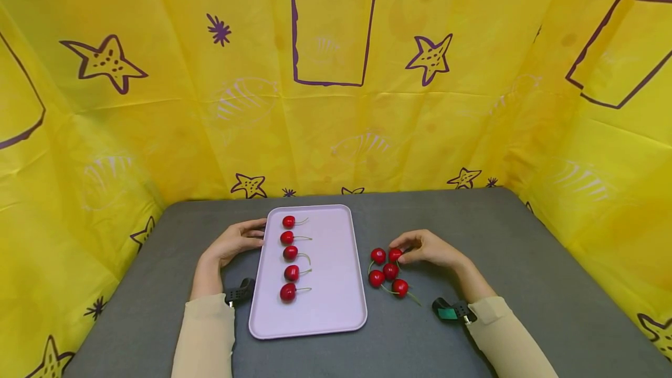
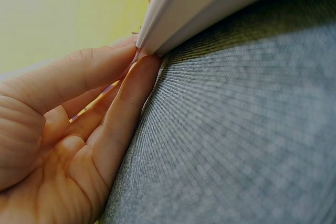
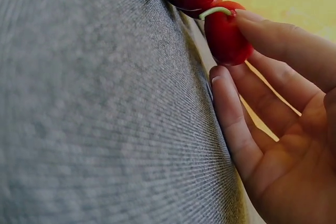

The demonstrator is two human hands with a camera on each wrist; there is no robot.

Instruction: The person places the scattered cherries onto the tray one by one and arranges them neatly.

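Observation:
A pale lilac tray point(image 1: 336, 296) lies on the grey table, with several red cherries point(image 1: 291, 253) in a column down its left half, stems pointing right. At the tray's left edge, my left hand point(image 1: 238, 241) holds the rim point(image 2: 173, 19) between thumb and fingers. To the right of the tray my right hand point(image 1: 427, 248) pinches one cherry point(image 3: 226, 38) between thumb and fingertips. That cherry is at the upper right of a loose cluster of cherries point(image 1: 390, 271), close against its neighbours. Its green stem shows in the right wrist view.
The grey table point(image 1: 420, 343) runs out to both sides, with a yellow patterned curtain point(image 1: 325, 133) behind and at the sides. Black wrist straps point(image 1: 451, 311) stick out from both sleeves near the table surface.

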